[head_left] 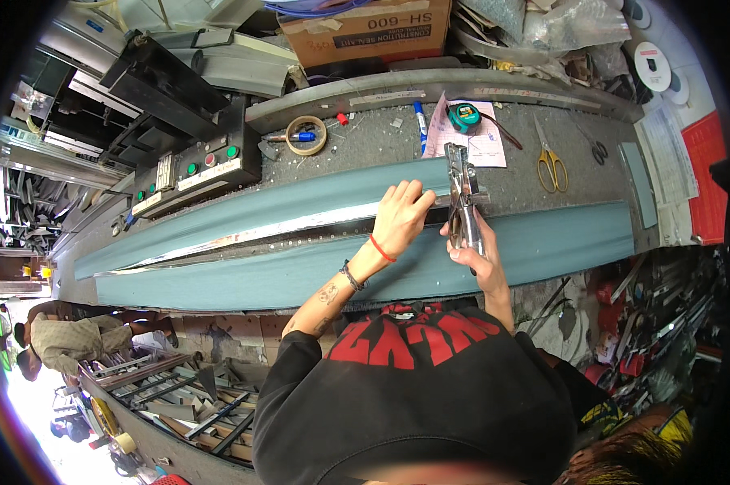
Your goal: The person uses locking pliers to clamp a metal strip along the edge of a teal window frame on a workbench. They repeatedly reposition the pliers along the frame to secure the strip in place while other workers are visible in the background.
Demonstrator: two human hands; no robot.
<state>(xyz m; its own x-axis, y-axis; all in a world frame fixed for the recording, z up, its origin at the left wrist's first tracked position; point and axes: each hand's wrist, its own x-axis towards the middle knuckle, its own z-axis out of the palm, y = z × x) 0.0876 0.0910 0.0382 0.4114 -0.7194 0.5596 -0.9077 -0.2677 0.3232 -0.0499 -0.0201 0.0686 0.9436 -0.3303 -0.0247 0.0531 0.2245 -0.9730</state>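
Observation:
My right hand [484, 257] is closed around the handles of a plier-like metal hand tool [460, 190]. The tool's jaw head is at the right end of a long shiny metal strip [300, 220]; whether the jaws bite on it I cannot tell. Close to that end, my left hand [399, 217] has its fingers curled over the strip, with a red band on the wrist. The strip runs along the near edge of a long grey-green panel [276, 190]. A second grey-green panel [559, 238] lies nearer to me, under my forearms.
Behind the tool are a green tape measure [463, 118] on a written sheet [494, 145] and a blue marker [420, 121]. Yellow-handled scissors [552, 170] lie right, a tape roll [306, 136] back left. A button panel [203, 166] borders the bench. Another person [78, 343] bends at far left.

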